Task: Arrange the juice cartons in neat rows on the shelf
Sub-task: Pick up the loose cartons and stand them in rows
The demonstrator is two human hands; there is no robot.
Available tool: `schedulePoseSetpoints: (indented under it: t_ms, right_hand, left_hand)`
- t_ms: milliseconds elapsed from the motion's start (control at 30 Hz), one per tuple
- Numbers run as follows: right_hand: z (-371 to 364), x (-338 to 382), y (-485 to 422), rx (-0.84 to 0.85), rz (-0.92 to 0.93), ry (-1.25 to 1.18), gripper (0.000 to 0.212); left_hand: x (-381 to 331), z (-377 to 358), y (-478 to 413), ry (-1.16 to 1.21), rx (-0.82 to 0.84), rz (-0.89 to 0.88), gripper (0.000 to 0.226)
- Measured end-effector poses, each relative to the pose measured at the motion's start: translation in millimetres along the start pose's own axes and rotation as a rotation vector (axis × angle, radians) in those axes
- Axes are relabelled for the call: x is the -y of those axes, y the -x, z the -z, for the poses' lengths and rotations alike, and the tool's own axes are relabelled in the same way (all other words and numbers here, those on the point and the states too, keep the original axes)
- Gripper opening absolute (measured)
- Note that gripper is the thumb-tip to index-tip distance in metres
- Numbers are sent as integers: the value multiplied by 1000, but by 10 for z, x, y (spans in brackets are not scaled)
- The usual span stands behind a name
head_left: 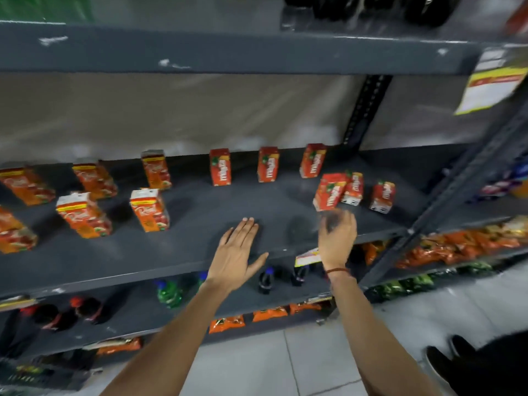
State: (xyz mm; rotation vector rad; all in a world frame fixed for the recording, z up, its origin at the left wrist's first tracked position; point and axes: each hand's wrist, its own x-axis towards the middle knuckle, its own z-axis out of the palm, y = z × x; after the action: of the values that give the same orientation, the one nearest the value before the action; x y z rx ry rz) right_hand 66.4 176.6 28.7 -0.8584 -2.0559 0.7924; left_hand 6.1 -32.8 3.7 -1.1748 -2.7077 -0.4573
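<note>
Juice cartons are spread loosely over one grey shelf [183, 252], and everything here is placed from its front edge. At that edge the left hand [237, 252] is held flat and open, fingers together, palm down over bare shelf, with nothing in it. Just to its right the right hand [337, 238] is seen blurred, fingers curled loosely, directly below a tilted red carton [328, 191]; whether that carton is touched or gripped cannot be told. Two more small red cartons [383, 197] are set beside it, a little further in, one leaning against it. Toward the left end, larger orange cartons [150, 210] are stood at uneven angles near the front and middle. Along the back of the shelf three red cartons [268, 164] are stood upright and well apart. The small cartons are judged light and fairly stiff, with smooth printed sides that could be dented by a hard squeeze and tipped easily. A hold across the two broad faces, around mid-height, would probably be steadiest; the larger ones would likely be heavier and want a fuller grip.
</note>
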Motion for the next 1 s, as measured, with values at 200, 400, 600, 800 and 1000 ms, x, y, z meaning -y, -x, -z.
schedulePoseSetpoints:
  t_ms: [200, 400, 600, 800, 1000]
  right_hand:
    - [309, -367, -961, -68, -219, 306, 50]
    - [324, -619, -1352, 232, -419, 512, 53]
    - [339, -698, -1311, 102, -638, 78, 56]
    - [499, -580, -863, -28, -951, -815, 49]
    - [316, -203, -375, 101, -680, -644, 53]
  left_hand:
    - [-324, -306, -402, -94, 154, 47, 81]
    - [-319, -411, -376, -200, 149, 19, 84]
    - [-315, -420, -370, -203, 117, 18, 83]
    - [-310, -438, -381, -206, 106, 18, 83]
    - [-274, -437, -393, -227, 119, 0, 83]
